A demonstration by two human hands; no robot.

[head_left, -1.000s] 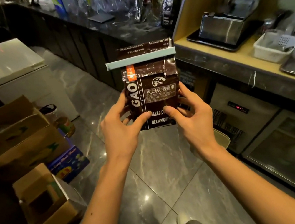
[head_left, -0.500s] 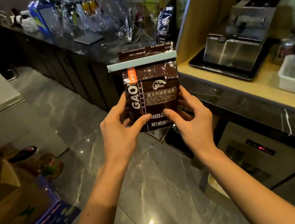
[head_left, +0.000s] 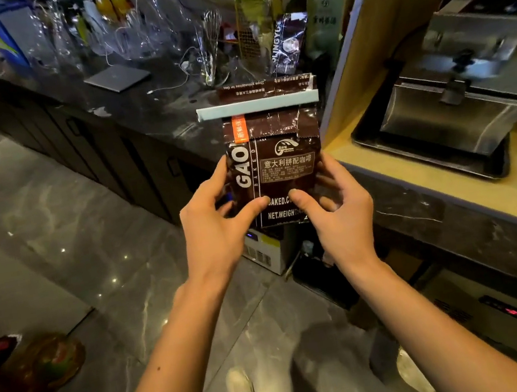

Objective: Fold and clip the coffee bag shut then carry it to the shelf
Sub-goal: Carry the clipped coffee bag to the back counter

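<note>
I hold a dark brown coffee bag [head_left: 278,158] upright in front of me, above the floor. Its top is folded over and a long pale clip [head_left: 257,105] runs across the fold. My left hand [head_left: 217,226] grips the bag's lower left edge with the thumb on the front. My right hand [head_left: 338,213] grips the lower right edge, thumb on the front too. Behind the bag a dark counter [head_left: 140,109] runs away to the left. A second dark coffee bag [head_left: 288,43] stands at its right end.
The dark counter holds glassware, a whisk [head_left: 212,39], cables, a flat grey device [head_left: 117,78] and boxes. A wooden ledge [head_left: 455,193] at right carries a steel machine [head_left: 462,93] on a tray. Small appliances sit on the tiled floor [head_left: 87,245] below the bag.
The view has moved forward towards the dark counter. The boxes on the left have slid out of sight. Both hands keep the same hold on the bag.
</note>
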